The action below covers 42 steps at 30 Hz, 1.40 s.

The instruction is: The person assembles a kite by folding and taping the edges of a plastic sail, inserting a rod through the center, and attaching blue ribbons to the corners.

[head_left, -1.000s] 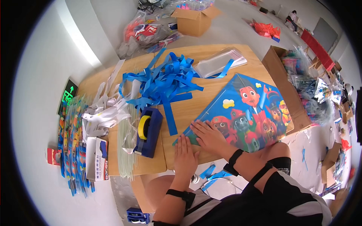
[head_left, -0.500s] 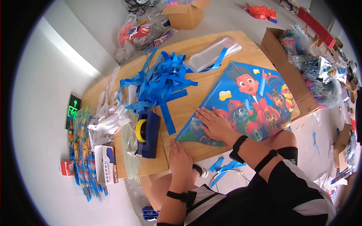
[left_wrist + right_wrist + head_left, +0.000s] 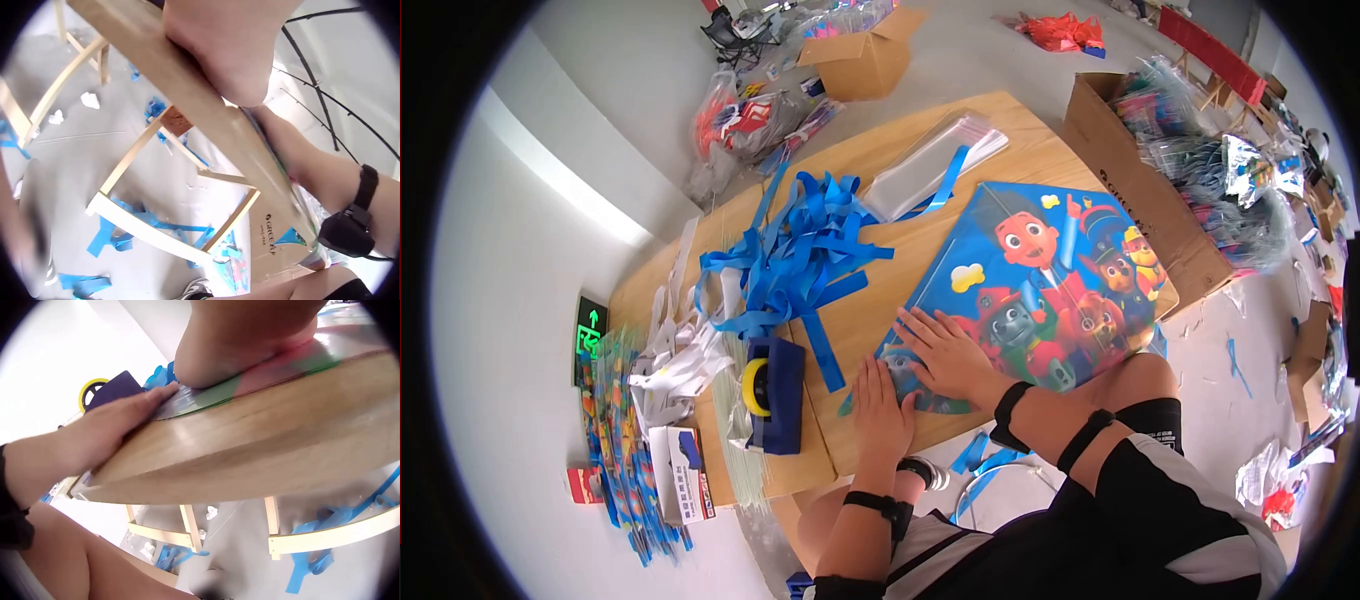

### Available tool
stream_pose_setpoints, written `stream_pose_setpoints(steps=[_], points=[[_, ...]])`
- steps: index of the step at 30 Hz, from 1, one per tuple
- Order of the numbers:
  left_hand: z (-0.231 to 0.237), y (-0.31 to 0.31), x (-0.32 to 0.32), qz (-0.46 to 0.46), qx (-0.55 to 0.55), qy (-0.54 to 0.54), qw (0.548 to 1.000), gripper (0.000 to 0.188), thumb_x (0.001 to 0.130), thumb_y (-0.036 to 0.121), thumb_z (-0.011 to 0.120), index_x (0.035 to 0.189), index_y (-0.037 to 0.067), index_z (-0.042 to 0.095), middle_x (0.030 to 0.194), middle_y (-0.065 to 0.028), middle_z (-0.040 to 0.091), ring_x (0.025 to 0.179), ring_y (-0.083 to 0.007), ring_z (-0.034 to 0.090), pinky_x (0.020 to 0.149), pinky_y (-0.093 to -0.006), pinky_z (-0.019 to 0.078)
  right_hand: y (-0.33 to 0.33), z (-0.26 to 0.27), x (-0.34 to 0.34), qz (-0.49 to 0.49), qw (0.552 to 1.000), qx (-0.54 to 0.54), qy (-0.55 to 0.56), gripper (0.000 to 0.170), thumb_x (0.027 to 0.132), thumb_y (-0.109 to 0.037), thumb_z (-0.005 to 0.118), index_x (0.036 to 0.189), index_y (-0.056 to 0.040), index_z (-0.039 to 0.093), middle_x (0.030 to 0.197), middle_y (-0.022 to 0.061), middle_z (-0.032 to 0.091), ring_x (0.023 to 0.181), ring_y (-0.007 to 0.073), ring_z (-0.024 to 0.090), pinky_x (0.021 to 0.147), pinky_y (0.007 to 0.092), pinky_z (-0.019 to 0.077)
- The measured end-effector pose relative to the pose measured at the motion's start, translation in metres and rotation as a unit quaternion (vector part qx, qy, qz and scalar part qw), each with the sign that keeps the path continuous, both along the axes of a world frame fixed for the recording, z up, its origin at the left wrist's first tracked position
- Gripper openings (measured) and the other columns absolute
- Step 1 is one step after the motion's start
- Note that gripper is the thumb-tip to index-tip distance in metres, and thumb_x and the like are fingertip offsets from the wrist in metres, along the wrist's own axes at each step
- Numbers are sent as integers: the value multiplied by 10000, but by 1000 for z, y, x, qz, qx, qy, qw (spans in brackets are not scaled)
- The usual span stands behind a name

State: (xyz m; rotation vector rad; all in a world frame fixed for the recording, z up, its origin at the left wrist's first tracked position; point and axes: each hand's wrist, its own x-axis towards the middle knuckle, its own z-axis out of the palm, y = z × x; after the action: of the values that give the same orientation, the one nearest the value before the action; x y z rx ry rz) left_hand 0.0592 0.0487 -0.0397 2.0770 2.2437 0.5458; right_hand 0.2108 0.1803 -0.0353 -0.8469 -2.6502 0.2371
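The right hand (image 3: 948,358) is lying flat on a printed kite (image 3: 1035,300), fingers straight and slightly spread, pressing on the picture side and grasping nothing. The left hand (image 3: 884,420) is resting just beside it, also ungripped: its fingers are stretching forward over the kite's narrow corner, with the thumb standing apart from them. The kite is lying on the wooden table (image 3: 870,325), its narrow end under the hands and its wide part spreading beyond and to the right of the right hand.

To the left of the left hand, a blue tape dispenser (image 3: 784,400) is standing near, holding a yellow roll (image 3: 755,387). Thin sticks (image 3: 745,465) are lying past the dispenser, with white strips (image 3: 662,350) heaping up farther out. Ahead of both hands, a tangle of blue ribbon (image 3: 800,250) is spreading over the table, one end reaching toward the left hand. Farther ahead, clear plastic bags (image 3: 930,170) are lying near the kite's top, with a ribbon end crossing them.

Well to the right of the right hand, a big cardboard box (image 3: 1145,195) is standing beside the table, holding plastic-wrapped goods (image 3: 1200,165). Below the hands, blue ribbon scraps (image 3: 119,234) are lying on the floor.
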Motion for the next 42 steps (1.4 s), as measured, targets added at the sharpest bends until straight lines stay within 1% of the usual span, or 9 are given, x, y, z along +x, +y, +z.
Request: stream_pose_setpoints(steps=[2,7,16,23,26,35,37,41,42], points=[[0,-1,1,10,-12,5,1000,722,998,337,583,1529,-86,339,1630,-262,300,1514,-425,284,1234,-515,236,0,-1,1,-14,999,-7,28,662,998,-371,495,1568,-62,361,1651,94,337,1539,241,285,1258,489,197],[3,-1,2,6,-8,11,1000,758,995,369,566,1547,-80,306,1638,-260,282,1522,-421,267,1236,-515,230,21,-8,0,-28,999,-2,-20,681,1009,-399,494,1578,-56,345,1658,97,326,1539,250,282,1261,468,195],[6,0,3,13,-25,3,1000,754,983,358,552,1554,-67,302,1633,-269,285,1519,-425,272,1234,-516,235,114,-16,38,-42,997,29,-54,621,1052,-380,430,1590,-83,336,1663,68,322,1544,226,272,1271,455,174],[7,1,2,10,-24,1,1000,750,970,328,563,1552,-69,308,1628,-270,293,1512,-435,282,1226,-527,248,172,-21,56,-90,996,7,-24,610,1045,-365,454,1581,-91,353,1664,60,323,1540,223,281,1268,458,189],[9,2,3,14,-27,5,1000,748,959,321,594,1538,-74,331,1619,-271,311,1513,-425,291,1226,-533,262,196,-26,63,-122,991,42,-40,612,1036,-366,471,1575,-96,364,1660,48,333,1535,218,290,1264,454,201],[11,2,2,9,-33,0,999,729,958,284,583,1545,-64,329,1620,-268,313,1497,-443,307,1224,-530,256,219,-26,61,-178,980,46,-76,620,1051,-358,448,1594,-86,324,1675,70,295,1550,236,259,1269,442,194],[13,2,4,14,-25,4,1000,714,958,293,592,1531,-63,356,1610,-260,336,1491,-433,324,1222,-524,269,223,-29,62,-193,978,57,-54,676,1046,-436,454,1597,-71,310,1682,74,279,1555,256,244,1265,463,193],[15,0,4,20,-11,1,1000,691,965,301,595,1519,-53,380,1598,-246,364,1480,-419,349,1218,-515,288,190,8,78,-103,987,110,-60,676,1044,-415,490,1596,-69,309,1679,93,277,1559,274,234,1260,465,204],[15,-2,3,31,-6,-3,999,691,965,301,595,1519,-53,380,1598,-246,364,1480,-419,349,1218,-515,288,168,30,84,-15,996,60,-65,660,1036,-375,523,1590,-76,325,1663,108,306,1542,290,277,1249,468,230]])
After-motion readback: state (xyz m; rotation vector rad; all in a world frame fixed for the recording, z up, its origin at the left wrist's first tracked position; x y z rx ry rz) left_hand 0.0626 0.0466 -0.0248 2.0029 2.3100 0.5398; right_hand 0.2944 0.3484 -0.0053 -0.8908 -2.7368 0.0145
